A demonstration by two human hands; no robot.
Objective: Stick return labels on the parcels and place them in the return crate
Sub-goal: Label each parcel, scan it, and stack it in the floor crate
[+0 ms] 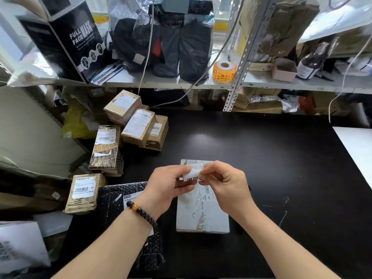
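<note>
The left hand and the right hand meet just above the middle of the table. Both pinch the same white return label between thumb and curled fingers. The left grips its lower left part and the right grips its right edge. The label is bent, and black printed characters show along its lower edge. A dark beaded bracelet with one amber bead sits on the left wrist.

Directly under the hands, running towards 6 o'clock, a white parcel lies flat on the black table. Its top is scuffed with torn tape, and it carries a small barcode label near the right hand. Whether the return label touches the parcel cannot be told.

At 8 o'clock, beside the white parcel and partly under the left forearm, lies a black bubble mailer. At 9 o'clock, a brown taped parcel with a white shipping label lies on the table's left edge. At 10 o'clock is a parcel wrapped in black-and-gold lettered tape. Past it, near 11 o'clock, is a loose pile of brown parcels, tilted against one another.

At 3 o'clock a white sheet covers the table's right edge.

Beyond the table, a metal shelf holds several things:
- At 12 o'clock, black plastic bags.
- At 1 o'clock, a roll of orange stickers.
- At 11 o'clock, a black "Full Face Mask" box.
- At 2 o'clock, a small open cardboard box.
</note>
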